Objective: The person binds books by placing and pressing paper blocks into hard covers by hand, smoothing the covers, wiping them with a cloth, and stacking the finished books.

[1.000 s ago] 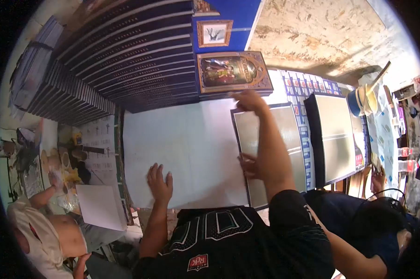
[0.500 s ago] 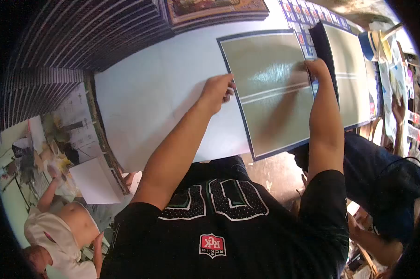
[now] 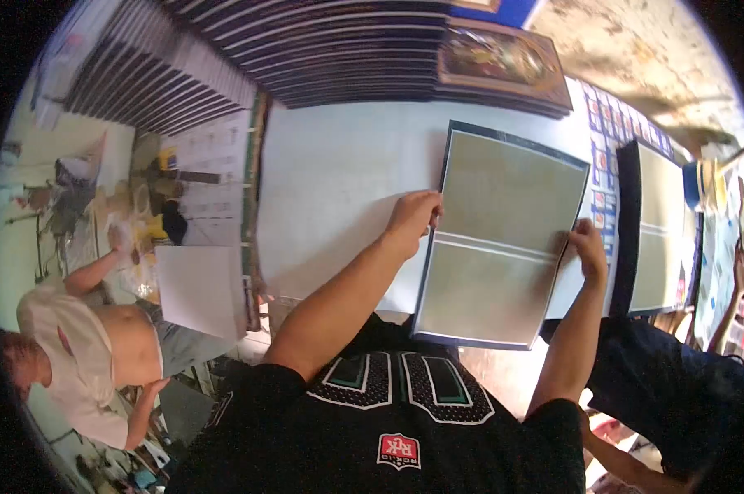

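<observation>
Between my two hands is a flat rectangular board (image 3: 508, 193) with a dark border, a tan-grey face and a double white line across its middle. My left hand (image 3: 415, 221) is closed on its left edge, fingers partly tucked under. My right hand (image 3: 587, 247) pinches the opposite edge a bit lower. The board is tilted clockwise over the white tabletop (image 3: 339, 181), its lower end reaching past the table's front edge toward my shirt. What lies on its underside is hidden.
Dark-edged boards stand in tall stacks (image 3: 331, 49) at the back, beside a framed picture (image 3: 503, 62) on a pile. More tan boards (image 3: 660, 222) lie at right near a blue-and-white tub (image 3: 701, 185). A co-worker (image 3: 100, 346) sits at left; another person's dark clothing (image 3: 660, 387) is at right.
The board has turned clockwise and been drawn toward me, with both hands still on its edges. My view has shifted, showing more of the left side and the back stacks.
</observation>
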{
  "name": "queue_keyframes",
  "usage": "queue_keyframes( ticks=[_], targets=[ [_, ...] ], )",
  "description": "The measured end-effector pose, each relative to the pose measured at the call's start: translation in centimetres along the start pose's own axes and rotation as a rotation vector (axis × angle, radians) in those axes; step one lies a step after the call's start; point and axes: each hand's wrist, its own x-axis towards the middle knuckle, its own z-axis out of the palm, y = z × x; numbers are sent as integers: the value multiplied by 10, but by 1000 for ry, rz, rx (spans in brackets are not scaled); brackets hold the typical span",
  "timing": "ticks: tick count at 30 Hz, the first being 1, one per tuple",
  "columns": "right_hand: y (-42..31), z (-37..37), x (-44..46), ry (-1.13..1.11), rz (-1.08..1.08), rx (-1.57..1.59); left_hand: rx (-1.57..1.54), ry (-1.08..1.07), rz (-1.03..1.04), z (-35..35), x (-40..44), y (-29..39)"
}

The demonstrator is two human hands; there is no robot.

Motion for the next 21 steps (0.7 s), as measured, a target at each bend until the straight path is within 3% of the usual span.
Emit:
queue_keyframes(
  ticks=[1,2,4,5,8,11,14,16,18,20,21],
  targets=[
    [-8,18,-11,-18,4,116,-28,44,22,-18,-10,5],
    [-32,46,-25,42,-120,82,-62,80,42,-35,-16,12],
    [-86,90,-42,46,-130,44,54,95,206,-87,-14,9],
    [-85,114,-26,47,-166,-50,16,159,209,-111,-11,10],
    [-144,180,-14,25,-277,76,-9,245,185,-183,-2,35],
    [-178,217,9,-20,-307,94,-33,276,283,-220,4,68],
    [-198,225,10,-12,-286,58,-7,219,251,-240,-1,84],
    [-184,225,29,-41,-279,102,192,287,672,-258,-11,79],
    [-194,218,2,234,-363,-155,330,414,736,-285,-71,84],
    [-177,218,3,462,-598,-193,484,749,846,-319,-155,67],
    [-192,236,-22,403,-557,-113,473,905,762,-337,-192,54]
  ],
)
